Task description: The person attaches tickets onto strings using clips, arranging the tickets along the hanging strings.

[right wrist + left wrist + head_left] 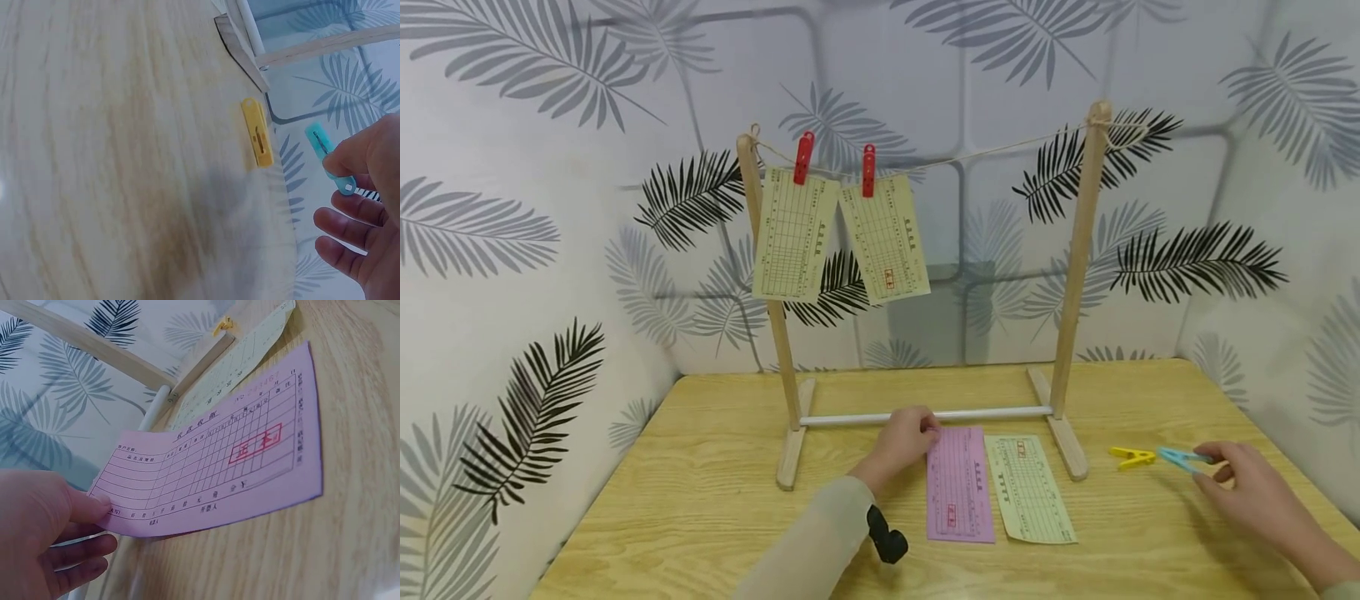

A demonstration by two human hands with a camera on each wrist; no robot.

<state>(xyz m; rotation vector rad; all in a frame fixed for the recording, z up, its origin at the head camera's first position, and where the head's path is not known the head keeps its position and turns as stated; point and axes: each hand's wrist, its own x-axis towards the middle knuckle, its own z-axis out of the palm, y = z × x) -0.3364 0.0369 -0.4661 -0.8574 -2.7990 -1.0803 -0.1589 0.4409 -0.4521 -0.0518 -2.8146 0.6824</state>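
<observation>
Matt paper slips [960, 485], smooth plastic clothespins [320, 142]; bare wooden posts [1078, 275], smooth wood-grain tabletop [700, 475]

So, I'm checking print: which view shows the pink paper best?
The left wrist view: the pink paper is largest there, its red stamp close up, though the left hand hides a bit. The head view shows it smaller; the right wrist view doesn't show it.

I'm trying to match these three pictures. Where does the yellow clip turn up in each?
Head: right side, below mid-height; the yellow clip lies on the table beside the blue clip held in the right hand.
Left wrist: small, near the top edge, right of centre; yellow clip.
Right wrist: right of centre, near mid-height; yellow clip.
Shared landmark: the rack's white crossbar.
</observation>
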